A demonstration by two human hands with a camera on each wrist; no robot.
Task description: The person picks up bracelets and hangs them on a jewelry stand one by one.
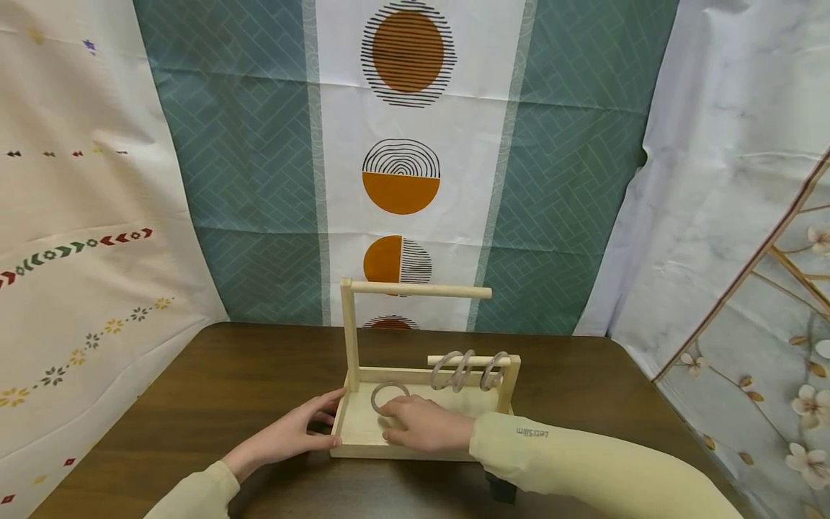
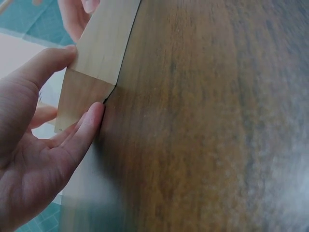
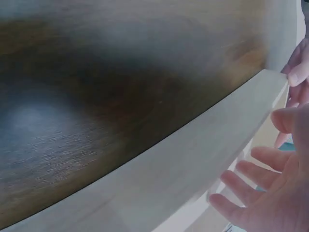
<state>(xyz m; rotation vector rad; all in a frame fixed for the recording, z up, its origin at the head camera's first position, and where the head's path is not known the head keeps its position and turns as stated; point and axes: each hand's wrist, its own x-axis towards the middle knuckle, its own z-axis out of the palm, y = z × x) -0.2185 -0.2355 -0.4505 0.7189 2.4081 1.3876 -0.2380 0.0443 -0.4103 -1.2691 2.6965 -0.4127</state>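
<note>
The loose ring (image 1: 374, 395) lies over the tray floor, left of the right hand (image 1: 428, 424), whose fingers look spread in the right-wrist view; I cannot tell whether any of them pinches it. If the hold is slight or absent, the ring's smooth, rounded band could slip or skid. The left hand (image 1: 295, 429) touches the near-left corner of the tray (image 1: 402, 453), its thumb parted from the fingers; should that contact slacken, a sideways push might slide the wood across the glossy, dark-grained table (image 1: 272, 375). A sleeve or knuckle raised carelessly could catch the round upper bar (image 1: 421, 290) or nudge the greyish hanging rings (image 1: 434, 376) off the lower bar's (image 1: 431, 360) free left end. The pale wood looks plain and finely grained, its walls straight and posts squared.
</note>
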